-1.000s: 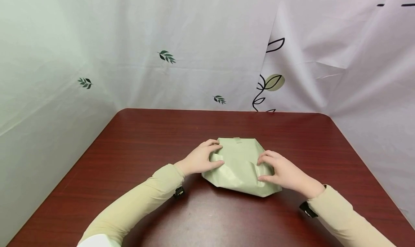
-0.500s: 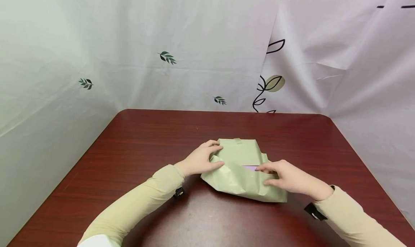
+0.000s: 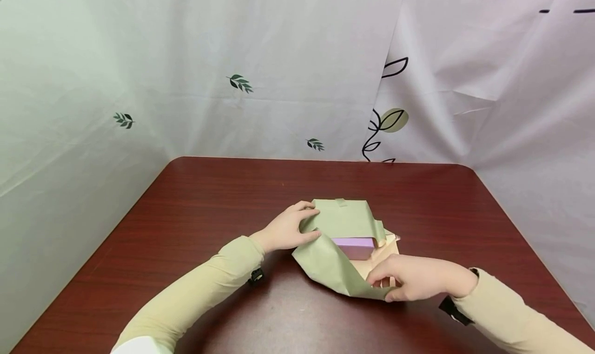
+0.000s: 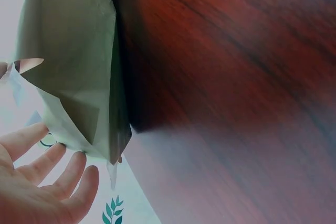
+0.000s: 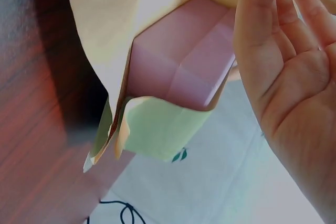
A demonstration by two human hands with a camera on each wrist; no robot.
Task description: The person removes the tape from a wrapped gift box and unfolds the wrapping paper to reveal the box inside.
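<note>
A lilac box (image 3: 355,246) lies partly covered by sage-green wrapping paper (image 3: 341,217) with a cream inner side. Its front and right end show in the head view, and its lilac faces fill the opening in the right wrist view. My left hand (image 3: 288,227) holds the wrapped left end, thumb on the near side and fingers on the far side. At the near right corner my right hand (image 3: 413,277) pinches the loose edge of the paper, which is pulled down and away from the box. That pinch is partly hidden in the right wrist view.
The package sits on a dark red wood-grain table (image 3: 223,199). White curtains (image 3: 279,44) with leaf prints hang behind and at both sides. A small paper tab (image 3: 341,202) sticks to the top of the wrapping near its far edge.
My right hand has moved from the package's right end toward the near edge, drawing the front paper open and baring the lilac box. The left hand has stayed in place.
</note>
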